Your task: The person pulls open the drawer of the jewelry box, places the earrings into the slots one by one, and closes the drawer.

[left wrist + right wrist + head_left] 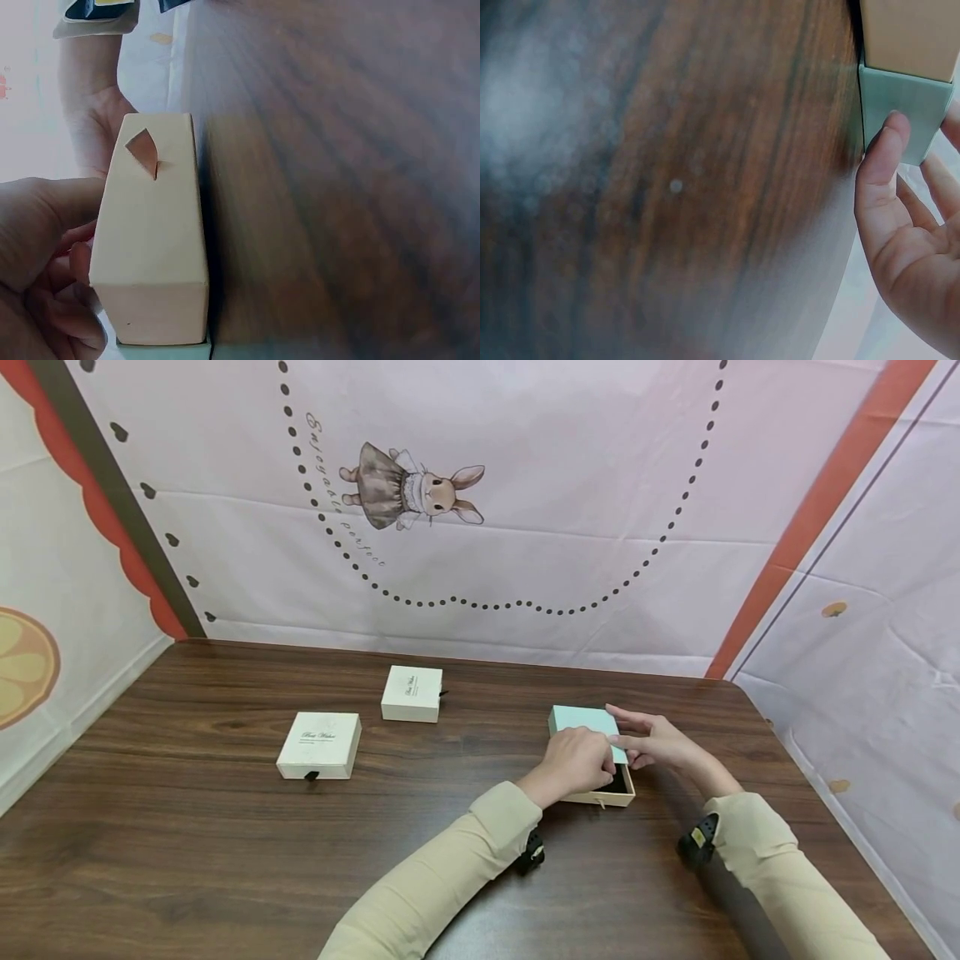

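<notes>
A mint-green drawer box [585,718] rests on the table at the right, its cream drawer [620,798] slid partly out to show a black inside. My left hand [573,764] is over the drawer with curled fingers at its opening; the fingertips are hidden in the head view, and I cannot tell whether they pinch anything. In the left wrist view, a small brown ribbon tab [145,153] sticks out of the drawer's front. My right hand [656,743] grips the green sleeve's right end, with the thumb [885,154] pressed on its side face.
Two white boxes with printed lids stand on the brown wood table [225,860]: one [321,743] at the left, another [412,693] farther back near the middle. Each has a black tab. A printed cloth [525,485] with a rabbit figure hangs behind the table.
</notes>
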Demonstrator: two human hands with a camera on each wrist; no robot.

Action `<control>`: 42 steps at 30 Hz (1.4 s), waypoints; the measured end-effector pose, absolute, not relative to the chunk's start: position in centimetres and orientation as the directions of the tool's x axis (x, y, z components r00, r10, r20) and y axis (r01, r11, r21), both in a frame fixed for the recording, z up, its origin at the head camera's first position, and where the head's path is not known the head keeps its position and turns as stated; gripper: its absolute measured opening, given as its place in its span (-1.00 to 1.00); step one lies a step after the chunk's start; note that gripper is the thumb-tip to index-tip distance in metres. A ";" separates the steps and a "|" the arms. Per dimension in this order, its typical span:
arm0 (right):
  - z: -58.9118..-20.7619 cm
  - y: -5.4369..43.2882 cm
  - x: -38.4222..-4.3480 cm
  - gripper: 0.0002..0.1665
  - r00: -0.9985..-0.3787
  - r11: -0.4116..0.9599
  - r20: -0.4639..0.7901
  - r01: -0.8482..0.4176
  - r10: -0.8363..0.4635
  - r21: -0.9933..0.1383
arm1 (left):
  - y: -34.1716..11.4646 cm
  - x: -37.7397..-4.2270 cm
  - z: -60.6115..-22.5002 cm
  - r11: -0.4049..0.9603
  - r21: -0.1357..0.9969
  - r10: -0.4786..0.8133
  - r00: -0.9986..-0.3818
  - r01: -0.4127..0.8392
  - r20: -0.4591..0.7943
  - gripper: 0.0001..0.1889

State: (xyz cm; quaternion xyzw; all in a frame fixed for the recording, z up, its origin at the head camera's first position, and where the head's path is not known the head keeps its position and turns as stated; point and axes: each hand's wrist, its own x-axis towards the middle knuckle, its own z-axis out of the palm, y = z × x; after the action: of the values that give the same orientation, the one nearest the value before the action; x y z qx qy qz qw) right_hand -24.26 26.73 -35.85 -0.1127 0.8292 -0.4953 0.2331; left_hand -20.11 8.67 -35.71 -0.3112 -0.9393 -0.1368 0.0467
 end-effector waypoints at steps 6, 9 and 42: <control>-35.9 26.8 -24.1 -0.16 -0.866 0.486 -0.273 0.041 -0.418 -0.873 | 8.8 -20.0 -35.9 0.767 0.274 0.552 -0.814 0.580 0.180 -0.96; -36.0 26.8 -24.1 -0.16 -0.866 0.486 -0.277 0.045 -0.417 -0.873 | 8.8 -20.0 -36.1 0.767 0.255 0.561 -0.808 0.589 0.180 -0.96; -36.0 27.0 -24.5 -0.16 -0.867 0.519 -0.273 0.020 -0.416 -0.855 | 7.3 -19.3 -35.4 0.751 0.257 0.587 -0.793 0.608 0.164 -0.89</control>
State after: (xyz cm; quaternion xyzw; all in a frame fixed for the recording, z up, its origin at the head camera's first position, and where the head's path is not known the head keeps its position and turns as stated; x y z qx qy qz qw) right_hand -24.48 26.95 -36.03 -0.1177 0.8408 -0.4762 0.2291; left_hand -19.33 7.27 -35.40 -0.3195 -0.9349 -0.1499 0.0365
